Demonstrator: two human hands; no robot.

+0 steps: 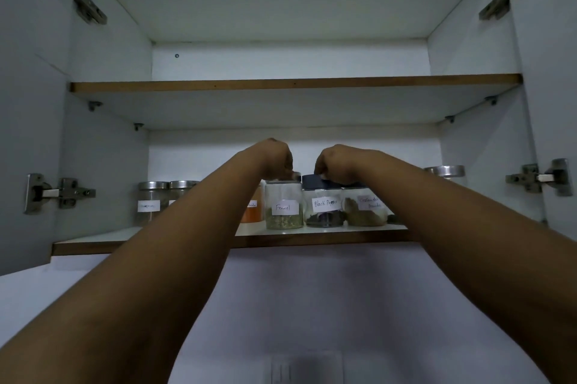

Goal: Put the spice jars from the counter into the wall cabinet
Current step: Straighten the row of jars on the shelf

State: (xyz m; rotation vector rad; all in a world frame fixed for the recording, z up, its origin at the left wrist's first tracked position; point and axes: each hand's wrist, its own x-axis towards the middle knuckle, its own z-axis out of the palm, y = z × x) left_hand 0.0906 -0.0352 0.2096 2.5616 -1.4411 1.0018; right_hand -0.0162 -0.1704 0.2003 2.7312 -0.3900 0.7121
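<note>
So I'm looking up into the wall cabinet (290,65), both doors swung open, upper shelf (293,85) bare as far as I can see. All the action is on the bottom shelf (93,238), running from about 9 o'clock to 3 o'clock across the middle of the view.

There's already a row of spice jars sitting on it: two steel-lidded ones (152,202) out toward 9 o'clock, an orange-filled one (253,208) half hidden behind my left forearm, then the Fennel jar (283,207), the Black Pepper jar (324,207) and a coriander jar (365,208) standing side by side near centre. One more steel lid (445,170) peeks over my right arm toward 3 o'clock.

My left hand (274,158) has its fingers curled down onto the top of the Fennel jar; my right hand (335,163) is curled over the dark lid of the Black Pepper jar. Both jars look set down on the shelf, so I'd guess these two are basically placed and only need letting go.

Can't see the desk from here at all, so no idea how many jars are left down there.
</note>
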